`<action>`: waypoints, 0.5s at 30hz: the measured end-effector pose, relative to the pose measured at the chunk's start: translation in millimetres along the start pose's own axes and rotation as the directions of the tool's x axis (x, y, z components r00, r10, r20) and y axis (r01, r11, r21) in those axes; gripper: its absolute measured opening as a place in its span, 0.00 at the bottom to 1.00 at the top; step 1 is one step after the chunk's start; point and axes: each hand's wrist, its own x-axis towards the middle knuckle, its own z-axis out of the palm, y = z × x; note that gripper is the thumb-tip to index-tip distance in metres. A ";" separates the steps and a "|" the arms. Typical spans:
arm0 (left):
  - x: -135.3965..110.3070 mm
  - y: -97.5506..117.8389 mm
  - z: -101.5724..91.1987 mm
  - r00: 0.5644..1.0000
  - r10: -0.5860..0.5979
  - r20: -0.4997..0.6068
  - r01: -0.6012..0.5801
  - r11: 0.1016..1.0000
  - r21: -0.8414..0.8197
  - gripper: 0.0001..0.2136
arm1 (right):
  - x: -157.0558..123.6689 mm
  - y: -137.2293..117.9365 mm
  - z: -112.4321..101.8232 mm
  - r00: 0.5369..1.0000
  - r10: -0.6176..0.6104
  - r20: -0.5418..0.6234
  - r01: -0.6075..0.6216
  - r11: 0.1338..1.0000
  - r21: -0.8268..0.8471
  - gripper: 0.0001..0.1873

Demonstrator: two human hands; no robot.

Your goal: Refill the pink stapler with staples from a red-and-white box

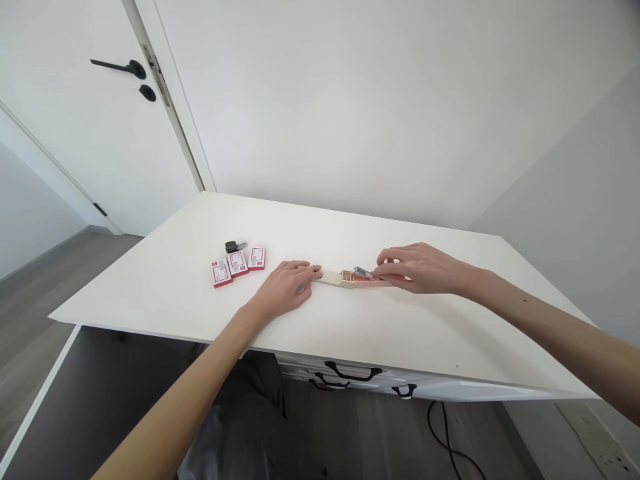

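Note:
An opened stapler (345, 278), cream and pink, lies flat on the white table (350, 327). My left hand (287, 288) rests palm down with its fingertips pressing on the stapler's cream left end. My right hand (417, 268) is at the pink right end, fingers pinched on a strip of metal staples (364, 273) over the stapler's channel. Three small red-and-white staple boxes (237, 265) lie in a row to the left of my left hand.
A small dark staple remover (235, 247) sits just behind the boxes. A white door with a black handle (120, 67) stands at the back left. Drawers with black handles (350, 377) and a cable (445, 440) show below the table's front edge.

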 end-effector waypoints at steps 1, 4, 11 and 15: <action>0.1 0.0 0.1 1.000 0.001 0.001 -0.001 1.000 0.000 0.20 | -2.4 0.0 -0.2 1.000 0.013 -0.007 -0.013 1.000 0.014 0.19; 0.5 -0.3 0.4 1.000 0.000 -0.004 0.000 1.000 -0.006 0.20 | -4.9 -1.1 1.5 0.997 0.066 -0.049 -0.063 0.997 0.053 0.19; 0.6 -0.3 0.0 1.000 -0.004 -0.013 0.004 1.000 -0.015 0.21 | 15.1 -11.0 5.2 0.997 0.082 -0.014 -0.081 0.996 0.037 0.22; 0.4 -0.4 0.8 1.000 -0.005 -0.021 0.004 1.000 -0.013 0.20 | 17.8 -10.8 7.1 0.999 0.043 0.010 -0.043 0.999 -0.030 0.22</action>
